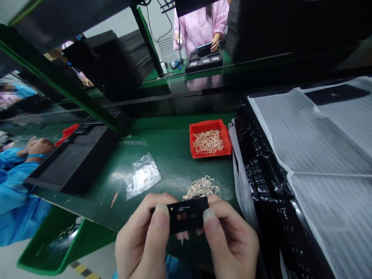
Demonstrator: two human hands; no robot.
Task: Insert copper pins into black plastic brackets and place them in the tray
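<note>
Between my two hands is a small flat black plate (188,224) with cut-out openings and a tiny gold spot near its left end. My left hand (145,236) pinches the left end, thumb on the face that I see. The right end is gripped the same way by my right hand (229,236). Just beyond the plate, a loose pile of small pale flex strips (201,187) lies on the green table (171,151). A red bin (210,154) behind the pile holds many similar beige strips. The plate's underside is hidden.
A clear plastic bag (143,174) lies left of the pile. Black trays with white sheets (334,155) stand at right. At left are a black box (75,159), a green bin (55,252) and a co-worker's blue sleeve (17,209). Another person in pink (200,27) stands behind.
</note>
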